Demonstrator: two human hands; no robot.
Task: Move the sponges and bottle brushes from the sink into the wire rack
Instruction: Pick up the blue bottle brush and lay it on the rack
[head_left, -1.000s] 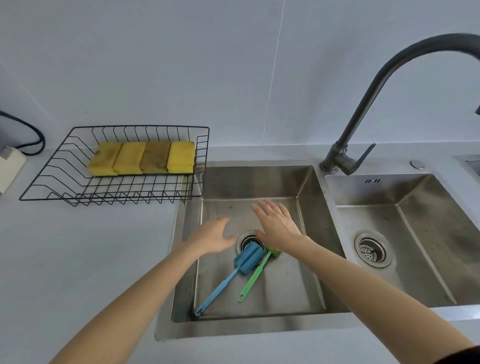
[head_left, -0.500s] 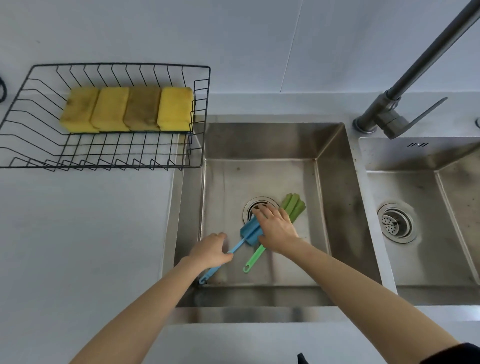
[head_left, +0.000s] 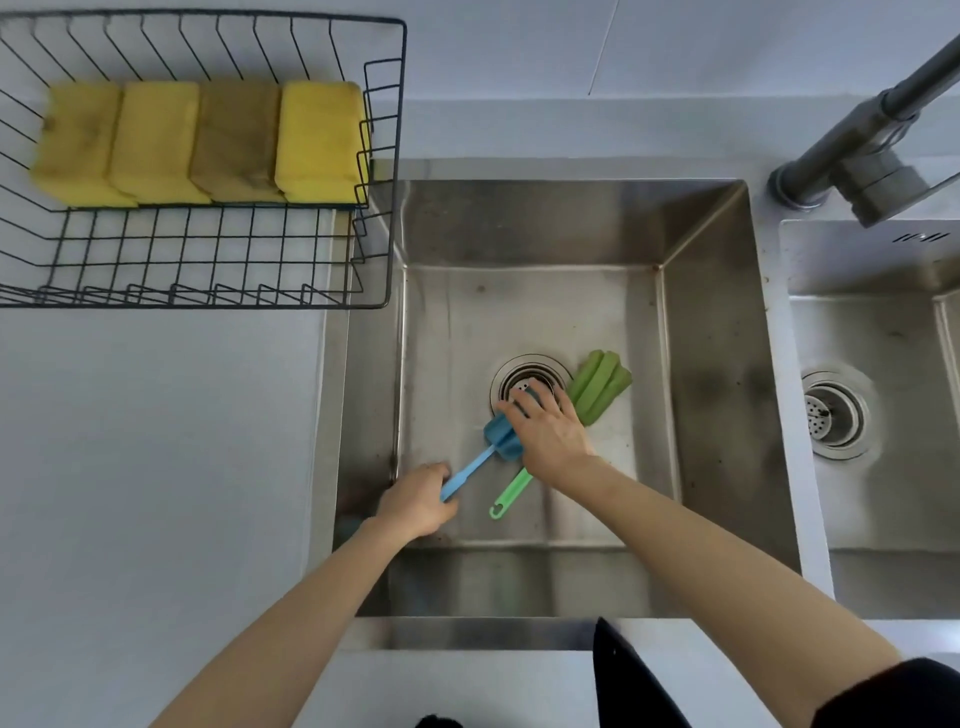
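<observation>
A blue bottle brush (head_left: 480, 460) lies slanted on the floor of the left sink basin (head_left: 691, 395). My left hand (head_left: 418, 501) is closed around the lower end of its handle. My right hand (head_left: 548, 431) rests on its blue sponge head beside the drain (head_left: 524, 376), fingers curled over it. A green bottle brush (head_left: 597, 387) lies under my right hand, its head to the right of the drain and its handle tip (head_left: 501, 506) showing below. Several yellow sponges (head_left: 202, 140) stand side by side in the black wire rack (head_left: 382, 249) at the upper left.
The rack stands on the white counter (head_left: 156, 467), touching the sink's left rim. A dark faucet (head_left: 872, 150) rises at the upper right between the basins. The right basin (head_left: 883, 457) has its own drain strainer (head_left: 831, 415). A dark object (head_left: 634, 680) pokes in at the bottom edge.
Both hands went down into the left basin. The left hand closed on the blue brush's handle, and the right hand settled on its head. The camera moved closer and lower.
</observation>
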